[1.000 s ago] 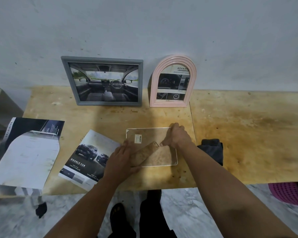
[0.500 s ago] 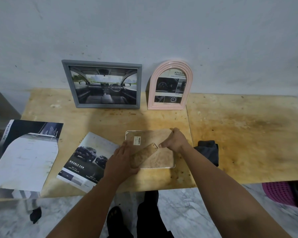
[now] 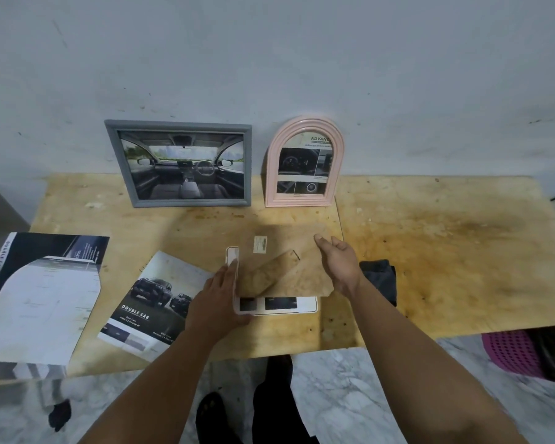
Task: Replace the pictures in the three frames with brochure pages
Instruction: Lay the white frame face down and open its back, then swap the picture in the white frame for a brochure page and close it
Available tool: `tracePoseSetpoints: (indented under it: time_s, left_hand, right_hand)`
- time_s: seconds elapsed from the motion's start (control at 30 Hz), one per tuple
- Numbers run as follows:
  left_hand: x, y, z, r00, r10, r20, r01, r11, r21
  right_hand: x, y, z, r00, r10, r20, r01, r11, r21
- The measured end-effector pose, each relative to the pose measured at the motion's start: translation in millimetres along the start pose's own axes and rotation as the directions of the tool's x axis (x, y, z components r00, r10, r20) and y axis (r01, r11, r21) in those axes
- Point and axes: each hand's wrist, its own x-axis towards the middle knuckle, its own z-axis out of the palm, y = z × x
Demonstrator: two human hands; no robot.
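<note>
A white frame point(image 3: 311, 307) lies face down near the table's front edge. My right hand point(image 3: 337, 264) grips the right edge of its brown backing board point(image 3: 289, 248) and holds it tilted up off the frame. A printed page point(image 3: 279, 303) shows in the frame under the board's near edge. My left hand point(image 3: 218, 296) presses on the frame's left rim with its fingers laid along it. A grey frame point(image 3: 186, 203) and a pink arched frame point(image 3: 271, 161) lean on the wall, both with car brochure pictures. A "Double Cab" brochure page point(image 3: 154, 302) lies left of my left hand.
A larger brochure sheet point(image 3: 39, 296) hangs over the wooden table point(image 3: 446, 251) at the left edge. A black cloth point(image 3: 378, 277) lies just right of my right hand. A pink basket point(image 3: 513, 354) stands on the floor at the right.
The backing board lay flat in the frame before; my right hand has now lifted it up and back, which uncovers the page. My left hand slid to the frame's left rim.
</note>
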Motion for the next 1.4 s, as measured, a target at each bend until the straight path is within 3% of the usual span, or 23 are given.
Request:
tracePoseSetpoints:
  time_s: [0.17, 0.27, 0.47, 0.63, 0.83, 0.97, 1.07, 1.17, 1.4]
  left_hand:
    - [0.3, 3.8, -6.5, 0.999, 0.002, 0.045, -0.005, 0.998, 0.066]
    - [1.3, 4.7, -6.5, 0.999, 0.004, 0.038, -0.007, 0.997, 0.077]
    - [3.3, 6.2, -5.5, 1.000, -0.011, -0.007, 0.012, 0.996, 0.084]
    - [0.6, 9.6, -7.3, 0.999, 0.006, -0.040, -0.002, 0.996, 0.091]
    - [-0.4, 11.6, -8.7, 0.999, -0.006, -0.052, 0.011, 0.995, 0.098]
    - [-0.4, 8.4, -7.3, 0.999, -0.013, -0.036, 0.017, 0.994, 0.109]
    - [-1.2, 8.8, -8.4, 1.000, -0.015, -0.006, 0.016, 0.994, 0.109]
    - [-2.8, 8.6, -9.3, 1.000, 0.000, 0.009, -0.001, 0.994, 0.108]
    - [-4.9, 8.9, -9.7, 0.999, -0.002, 0.041, -0.003, 0.992, 0.126]
  right_hand:
    - [14.2, -32.9, -60.1, 0.986, -0.080, -0.146, 0.077, 0.997, -0.030]
    - [30.5, -60.9, -104.3, 0.963, -0.072, -0.260, 0.041, 0.991, -0.124]
    - [94.9, -77.9, -173.9, 0.954, -0.028, -0.299, -0.062, 0.956, -0.287]
    - [105.2, -83.1, -166.4, 0.948, -0.090, -0.306, -0.055, 0.900, -0.433]
    - [102.2, -71.1, -137.6, 0.824, -0.321, -0.467, -0.121, 0.706, -0.698]
    - [75.7, -40.7, -96.1, 0.829, -0.498, -0.254, 0.104, 0.584, -0.805]
    - [44.5, -11.5, -61.6, 0.891, -0.451, 0.046, 0.303, 0.517, -0.800]
    - [25.1, 17.8, -35.0, 0.887, -0.394, 0.241, 0.391, 0.362, -0.846]
    - [22.7, 44.3, -4.6, 0.956, -0.250, 0.155, 0.199, 0.163, -0.966]
